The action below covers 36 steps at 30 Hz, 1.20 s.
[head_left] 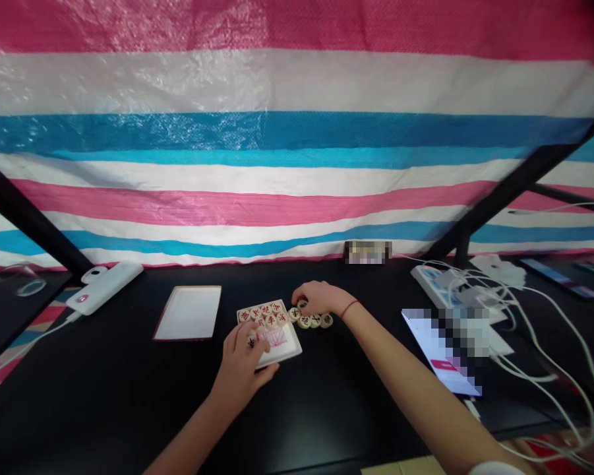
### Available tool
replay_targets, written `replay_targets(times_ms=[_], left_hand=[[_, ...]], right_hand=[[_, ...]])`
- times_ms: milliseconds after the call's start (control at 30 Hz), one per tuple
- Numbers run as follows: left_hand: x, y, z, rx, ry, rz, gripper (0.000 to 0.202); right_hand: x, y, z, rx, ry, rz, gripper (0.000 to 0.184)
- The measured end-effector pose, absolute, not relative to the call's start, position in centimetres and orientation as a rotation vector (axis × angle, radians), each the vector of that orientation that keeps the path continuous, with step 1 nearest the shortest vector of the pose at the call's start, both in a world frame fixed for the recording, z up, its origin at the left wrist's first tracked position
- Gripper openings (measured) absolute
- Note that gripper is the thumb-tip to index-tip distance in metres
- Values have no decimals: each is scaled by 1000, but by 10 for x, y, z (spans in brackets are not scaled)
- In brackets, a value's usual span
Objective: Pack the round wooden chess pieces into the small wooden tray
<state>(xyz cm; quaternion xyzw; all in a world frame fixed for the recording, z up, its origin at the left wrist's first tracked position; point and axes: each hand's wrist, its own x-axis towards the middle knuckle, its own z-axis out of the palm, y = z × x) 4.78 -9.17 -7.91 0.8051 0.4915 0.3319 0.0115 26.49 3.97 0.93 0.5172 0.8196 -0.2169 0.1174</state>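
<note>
game discs sorted on a black tabletop (143,396), viewed from the head of the person at work. center: a shallow white tray (291,351) lies slightly askew, a pinkish printed pattern showing on its bare near part. along its far side, red-marked discs (266,310) lie in two rows, faces up; the nearer row is partly covered by the left hand (242,349). this hand is bent over the tray's left side, fingers spread and curved, the thumb at the near edge; a black-marked disc (250,342) shows among the fingers, but whether it is pinched or merely lies beneath them cannot be told. right of the tray: the right hand (316,298), with a red cord (349,308) at the wrist, reaches in with its fingers curled down over another disc (302,304); whether they have closed on it cannot be told. just beside and below this hand, loose black-marked discs (315,321) form a short, uneven row on the tabletop. left of the tray, well apart: a shallow open box part (188,313), white inside with a reddish edge. far right: a lit screen (425,336) and a white power strip (428,280) among tangled white cables (538,336). behind: a striped sheet (277,138).
</note>
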Motion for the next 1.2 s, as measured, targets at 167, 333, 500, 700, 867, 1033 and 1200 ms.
replay_targets(times_ms=[167,333,500,700,867,1033,1200], left_hand=[[49,-83,-75,2466,1471,1090,22],[44,-79,-76,2219,1514,1215,26],[38,-47,-78,1903,1555,1301,30],[35,-16,-80,1729,1509,1169,37],[34,-20,-78,1763,1474,1119,39],[35,-22,-77,1865,1430,1117,39],[35,-24,-76,1954,1403,1117,40]], right_hand=[[264,42,7,1520,2412,-605,27],[265,41,4,1532,2425,-588,30],[265,39,3,1548,2442,-580,33],[263,38,0,1573,2489,-532,27],[265,38,-5,1581,2542,-506,29],[268,38,-12,1614,2587,-512,31],[270,36,-14,1754,2678,-476,26]])
